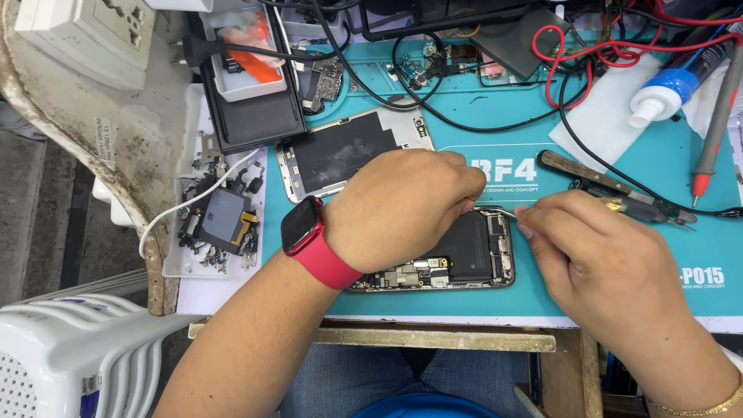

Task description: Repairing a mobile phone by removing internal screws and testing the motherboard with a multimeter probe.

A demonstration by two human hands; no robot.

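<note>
Left hand (402, 209) resting on opened phone (464, 255), right hand (596, 263) pinching tweezers (503, 210) beside it

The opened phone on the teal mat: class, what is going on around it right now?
A person is working on an opened phone lying on a teal work mat. The left hand, with a red watch on its wrist, rests over the phone's upper part. The right hand holds a thin metal tool with its tip at the phone's top edge. A detached screen panel lies just behind, and a tray of small parts sits to the left.
</note>
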